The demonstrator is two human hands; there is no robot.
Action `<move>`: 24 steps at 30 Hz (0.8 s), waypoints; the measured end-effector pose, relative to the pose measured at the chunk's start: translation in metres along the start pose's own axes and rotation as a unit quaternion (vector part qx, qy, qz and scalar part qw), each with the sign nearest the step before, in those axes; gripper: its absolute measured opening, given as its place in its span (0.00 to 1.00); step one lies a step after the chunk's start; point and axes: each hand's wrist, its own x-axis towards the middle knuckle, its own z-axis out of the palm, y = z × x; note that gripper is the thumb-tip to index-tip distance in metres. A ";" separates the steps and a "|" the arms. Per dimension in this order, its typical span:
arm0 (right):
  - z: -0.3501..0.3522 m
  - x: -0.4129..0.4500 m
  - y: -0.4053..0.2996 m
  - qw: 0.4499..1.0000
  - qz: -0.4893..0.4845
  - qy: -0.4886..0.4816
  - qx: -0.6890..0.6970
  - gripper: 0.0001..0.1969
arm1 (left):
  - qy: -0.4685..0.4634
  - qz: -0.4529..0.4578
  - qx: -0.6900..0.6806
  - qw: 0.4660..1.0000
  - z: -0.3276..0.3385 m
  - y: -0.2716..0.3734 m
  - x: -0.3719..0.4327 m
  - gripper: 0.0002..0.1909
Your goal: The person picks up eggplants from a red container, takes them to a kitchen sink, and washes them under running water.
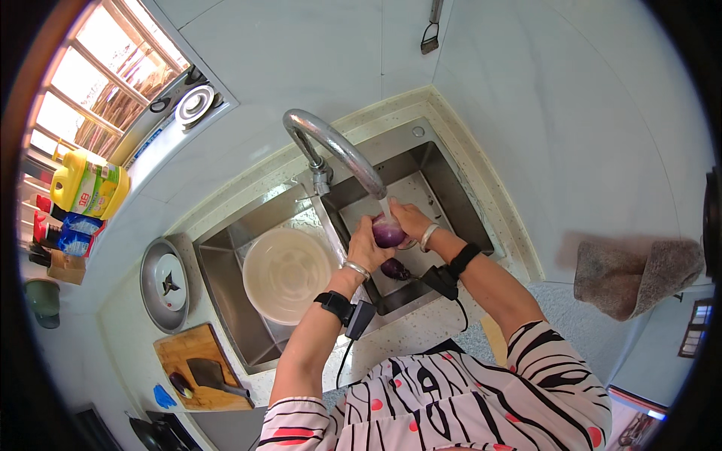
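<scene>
A glossy purple eggplant is held in both hands above the right sink basin. My left hand grips its left side. On its right and upper side is my right hand, whose fingers are partly hidden. Water runs from the curved metal faucet onto the eggplant's top. Below my hands, a darker eggplant lies in the same basin, near its front wall. Small dark scraps dot the basin floor.
A pale round bowl fills much of the left basin. Left of the sink, a metal bowl holds a white plate with dark trimmings. A cleaver and an eggplant piece lie on a wooden cutting board.
</scene>
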 end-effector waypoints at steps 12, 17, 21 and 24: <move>-0.014 0.052 0.029 0.936 -0.228 0.094 -0.252 0.17 | -0.103 -0.119 -0.204 0.966 0.007 0.019 0.003 0.23; -0.005 0.034 0.042 0.954 -0.301 0.001 0.017 0.17 | -0.198 -0.316 -0.503 0.780 -0.004 0.013 0.000 0.25; 0.025 -0.001 0.047 0.817 -0.489 0.240 -0.189 0.16 | -0.127 -0.340 -0.583 0.727 0.004 0.021 0.006 0.33; 0.011 0.012 0.044 0.894 -0.366 0.224 -0.131 0.15 | -0.202 -0.352 -0.540 0.738 0.011 0.013 0.000 0.36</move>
